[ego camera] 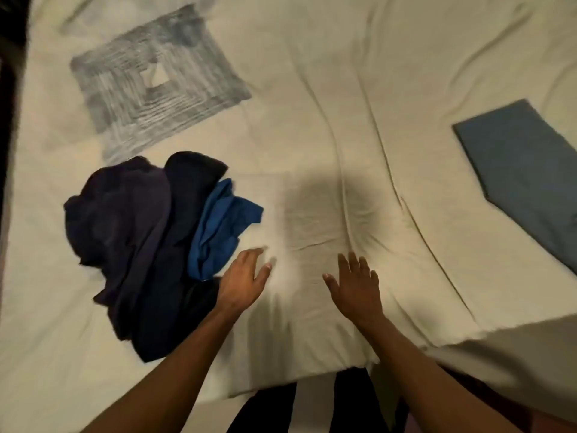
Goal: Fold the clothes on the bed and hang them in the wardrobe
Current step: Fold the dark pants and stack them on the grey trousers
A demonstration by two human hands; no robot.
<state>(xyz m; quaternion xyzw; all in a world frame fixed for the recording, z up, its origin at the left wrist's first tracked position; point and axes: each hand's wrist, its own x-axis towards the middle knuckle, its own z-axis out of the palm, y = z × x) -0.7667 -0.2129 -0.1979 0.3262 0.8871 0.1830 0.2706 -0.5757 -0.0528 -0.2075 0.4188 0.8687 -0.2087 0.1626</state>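
Clothes (146,245): soft, light, limp heap on bed (312,89); best pinched at hems. Left hand (245,278), right hand (357,284): both released, holding nothing.

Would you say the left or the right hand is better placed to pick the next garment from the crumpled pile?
Left. The left hand hovers open beside the pile of dark clothes; the right hand is farther away.

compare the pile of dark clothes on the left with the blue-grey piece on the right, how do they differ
The pile of dark clothes is crumpled and heaped, several garments in navy, purple and bright blue; the blue-grey piece lies flat and smooth, one even colour with straight edges. The pile sits right beside the left hand; the blue-grey piece lies well off past the right hand. Both rest on the pale bedspread, and neither is held.
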